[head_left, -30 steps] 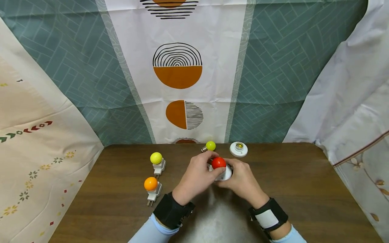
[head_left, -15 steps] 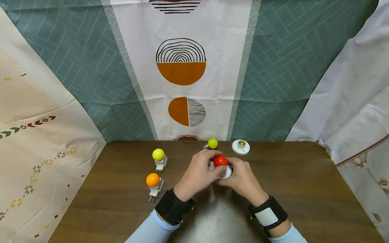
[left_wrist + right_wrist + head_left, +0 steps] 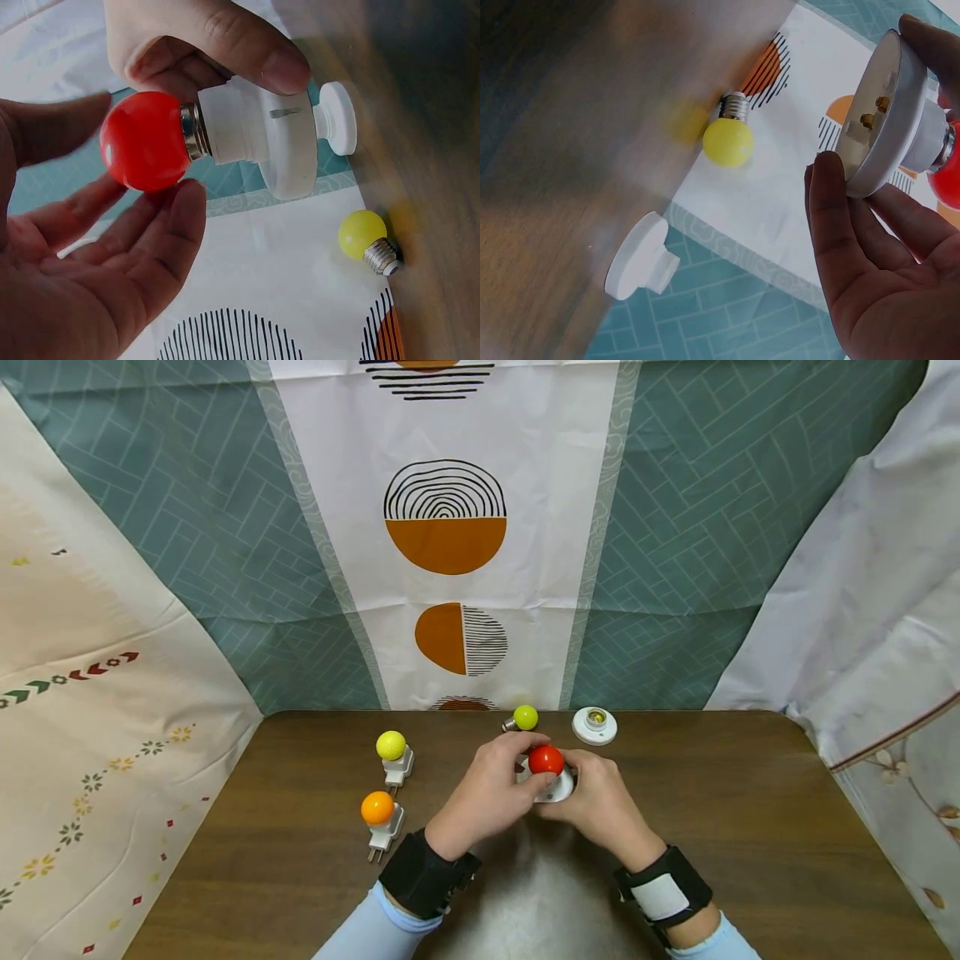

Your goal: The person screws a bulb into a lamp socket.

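My left hand (image 3: 489, 787) has its fingers and thumb around a red light bulb (image 3: 144, 141). The bulb's metal screw base (image 3: 195, 132) sits partly inside a round white lamp holder (image 3: 291, 142), with some thread showing. My right hand (image 3: 600, 795) grips that holder by its rim, thumb on one side and fingers on the other. From the right wrist view, the holder's hollow underside shows brass screws (image 3: 868, 121). Both hands hold the pieces together above the middle of the table. Beyond them lies a loose yellow-green bulb (image 3: 526, 717) beside a second white lamp holder (image 3: 595, 726).
On the left of the wooden table (image 3: 300, 893) lie two white plug-in sockets, one bearing a yellow bulb (image 3: 390, 745), the other an orange bulb (image 3: 377, 807). A patterned curtain (image 3: 660, 560) hangs along the back edge, with pale cloths at both sides.
The view has shifted slightly. Both hands keep their hold on the red bulb and lamp holder, with only tiny finger movement around the bulb.
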Demonstrator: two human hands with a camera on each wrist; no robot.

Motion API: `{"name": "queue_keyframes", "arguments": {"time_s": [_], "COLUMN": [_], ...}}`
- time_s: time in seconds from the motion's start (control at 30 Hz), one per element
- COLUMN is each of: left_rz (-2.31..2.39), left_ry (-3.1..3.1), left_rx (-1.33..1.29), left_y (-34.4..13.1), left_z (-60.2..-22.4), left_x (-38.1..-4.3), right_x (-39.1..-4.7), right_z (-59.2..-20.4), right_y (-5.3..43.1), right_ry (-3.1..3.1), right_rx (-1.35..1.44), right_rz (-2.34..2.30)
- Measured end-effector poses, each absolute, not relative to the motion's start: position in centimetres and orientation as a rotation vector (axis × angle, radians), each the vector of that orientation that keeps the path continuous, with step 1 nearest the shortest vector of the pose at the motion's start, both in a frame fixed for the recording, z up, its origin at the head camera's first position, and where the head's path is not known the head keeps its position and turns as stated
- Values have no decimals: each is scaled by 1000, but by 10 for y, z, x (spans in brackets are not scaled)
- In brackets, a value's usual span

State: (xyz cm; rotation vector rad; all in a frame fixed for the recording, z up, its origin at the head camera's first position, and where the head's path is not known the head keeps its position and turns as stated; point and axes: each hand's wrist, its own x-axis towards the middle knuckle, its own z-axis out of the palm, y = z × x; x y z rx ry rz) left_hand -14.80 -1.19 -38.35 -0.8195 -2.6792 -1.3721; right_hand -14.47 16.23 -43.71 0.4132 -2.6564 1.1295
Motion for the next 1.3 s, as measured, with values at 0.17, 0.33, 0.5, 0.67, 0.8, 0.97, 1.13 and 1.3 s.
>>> {"name": "queue_keyframes", "arguments": {"time_s": [0.17,0.33,0.5,0.67,0.8,0.97,1.13,1.3], "left_rz": [-1367,-1412,-1419,-1433,-1424,-1379,-1357,-1345], "left_ry": [-2604,-2576,-2587,-2597,-2583,-2591,-2598,-2584], "left_rx": [-791,-778,-792,-808,-801,-708,-681,-739], "left_y": [-11,-10,-10,-11,-11,-7,-6,-6], "left_z": [-386,-387,-386,-387,-388,-390,-390,-389], "left_x": [-149,-148,-148,-147,-146,-145,-144,-144], "right_x": [-144,-144,-144,-143,-143,-143,-143,-142], "right_z": [-438,-438,-436,-435,-435,-435,-435,-435], "right_y": [163,163,163,163,162,161,161,161], "right_ry": [-2648,-2645,-2656,-2657,-2657,-2663,-2664,-2660], "right_rx": [419,418,421,420,416,423,426,439], "right_rz": [1139,1151,1146,1152,1141,1132,1143,1151]}}
